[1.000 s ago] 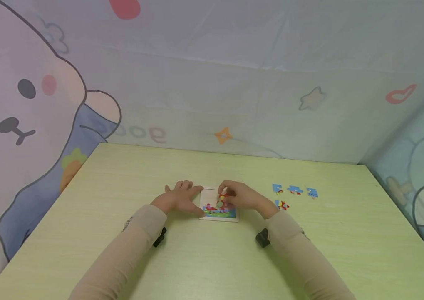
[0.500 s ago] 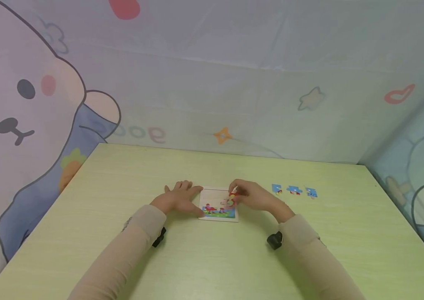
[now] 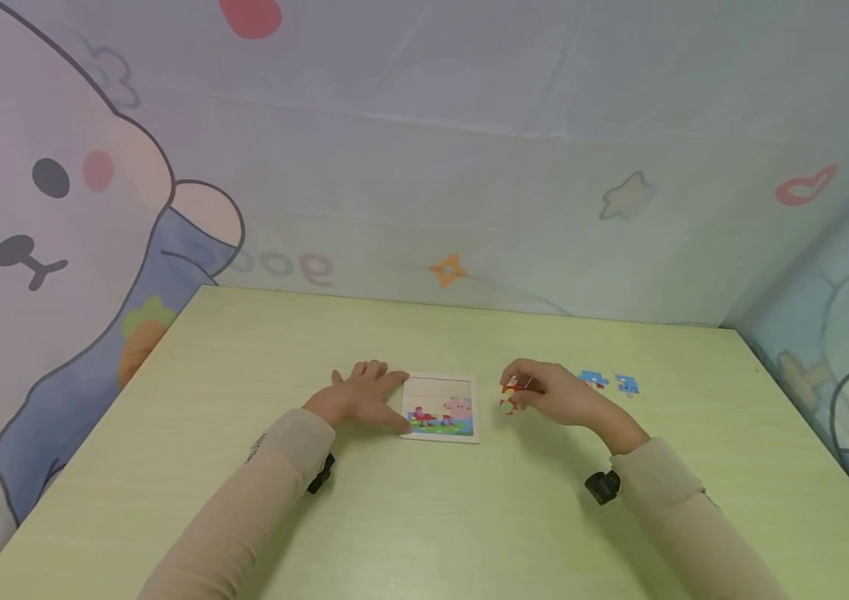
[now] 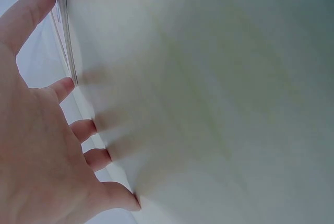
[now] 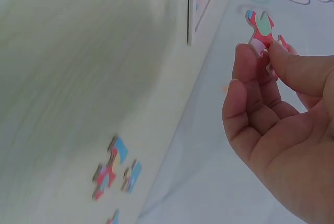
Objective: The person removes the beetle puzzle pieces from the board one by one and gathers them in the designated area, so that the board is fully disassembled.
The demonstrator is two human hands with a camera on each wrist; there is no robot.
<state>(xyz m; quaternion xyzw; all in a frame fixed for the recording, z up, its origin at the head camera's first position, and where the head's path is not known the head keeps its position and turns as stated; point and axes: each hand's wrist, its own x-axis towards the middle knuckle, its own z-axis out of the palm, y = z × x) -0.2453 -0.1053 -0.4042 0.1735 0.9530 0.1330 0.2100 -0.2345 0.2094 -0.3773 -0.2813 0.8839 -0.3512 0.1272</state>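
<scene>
In the head view my left hand (image 3: pixel 364 398) lies spread at the left side of a shallow puzzle tray (image 3: pixel 424 392). Its thumb and a fingertip touch the tray's edge, as the left wrist view also shows. Coloured pieces line the tray's lower part, and a pink piece (image 3: pixel 458 407) sits at its right side. Right of the tray, above the table, my right hand (image 3: pixel 555 393) pinches a red and green jigsaw piece (image 5: pixel 262 30) between thumb and fingers. Part of that piece is hidden by the fingers.
Loose blue jigsaw pieces (image 3: pixel 626 384) lie on the table beyond the right hand. The right wrist view shows a red, yellow and blue piece (image 5: pixel 109 171) among others. A printed cloth (image 3: pixel 394 167) hangs behind the table.
My right hand has moved right, off the tray, carrying the jigsaw piece. The pink piece in the tray is uncovered, and some loose pieces are now behind the hand. My left hand stays put.
</scene>
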